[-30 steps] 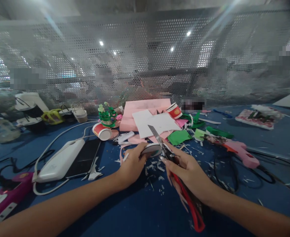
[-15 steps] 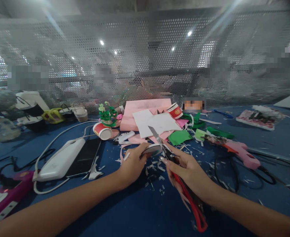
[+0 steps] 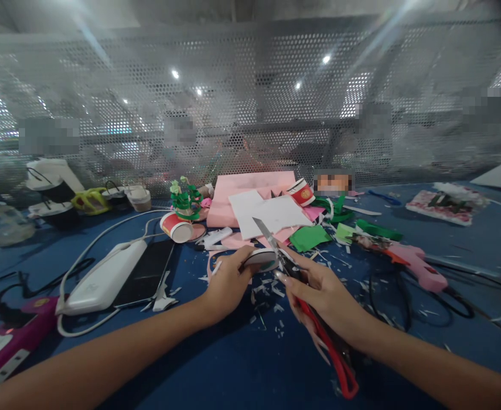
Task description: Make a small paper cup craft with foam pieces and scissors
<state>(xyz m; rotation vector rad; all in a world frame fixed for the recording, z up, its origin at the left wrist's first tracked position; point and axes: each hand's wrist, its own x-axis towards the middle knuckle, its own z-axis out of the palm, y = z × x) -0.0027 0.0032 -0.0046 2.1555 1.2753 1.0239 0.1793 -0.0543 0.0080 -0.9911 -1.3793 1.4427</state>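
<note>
My left hand (image 3: 227, 283) is closed around a small round white paper piece (image 3: 262, 259), held just above the blue table (image 3: 233, 364). My right hand (image 3: 323, 296) grips red-handled scissors (image 3: 319, 327), whose blades (image 3: 271, 242) point up and away, meeting the right edge of the paper piece. White paper snippets (image 3: 267, 296) lie scattered under both hands.
Behind the hands lie pink sheets (image 3: 250, 191), a white sheet (image 3: 271, 213), green scraps (image 3: 310, 236), two red paper cups (image 3: 176, 226) and a green paper plant (image 3: 185, 199). A white power bank (image 3: 105, 279) with phone sits left, a pink glue gun (image 3: 408, 259) with cables right, a mesh screen behind.
The scissor blades have shifted slightly up and left against the paper piece. Both hands stay in nearly the same place.
</note>
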